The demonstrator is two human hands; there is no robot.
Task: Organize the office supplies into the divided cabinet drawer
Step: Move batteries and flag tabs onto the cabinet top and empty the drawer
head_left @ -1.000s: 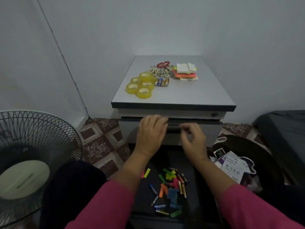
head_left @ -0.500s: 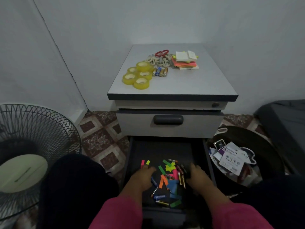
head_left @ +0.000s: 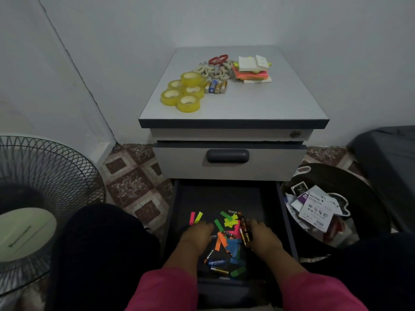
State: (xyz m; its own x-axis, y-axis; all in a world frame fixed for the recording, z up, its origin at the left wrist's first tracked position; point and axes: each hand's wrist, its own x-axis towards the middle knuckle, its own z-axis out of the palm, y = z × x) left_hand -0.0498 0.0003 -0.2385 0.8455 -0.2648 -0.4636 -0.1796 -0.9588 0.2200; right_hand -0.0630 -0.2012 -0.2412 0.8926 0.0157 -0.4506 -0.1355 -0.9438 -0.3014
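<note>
Both hands are down inside the pulled-out bottom drawer (head_left: 177, 212) of the small cabinet (head_left: 233, 131): the left hand (head_left: 196, 235) lies knuckles-up at the left edge of the loose pile, its fingers bent downward onto the drawer floor, and whether they pinch anything cannot be told. Just ahead of it lie a pink and a yellow paper strip (head_left: 195, 217). Between the hands sits the jumble of coloured paper strips (head_left: 226, 236) in green, yellow, orange and blue, mixed with several batteries (head_left: 215, 262). The right hand (head_left: 262, 237) rests on the pile's right edge, fingers curled against a few dark batteries there; its grip is not clear either. Up on the cabinet's grey worktop (head_left: 280, 104), from left to right, are yellow tape rolls (head_left: 183, 92), four batteries side by side, red-handled scissors (head_left: 217, 60) lying on a heap of pale clips, and a stack of sticky notes (head_left: 252, 70). On the floor stand a fan (head_left: 42, 194) at far left and a dark bin (head_left: 359, 198) holding packaging at right.
</note>
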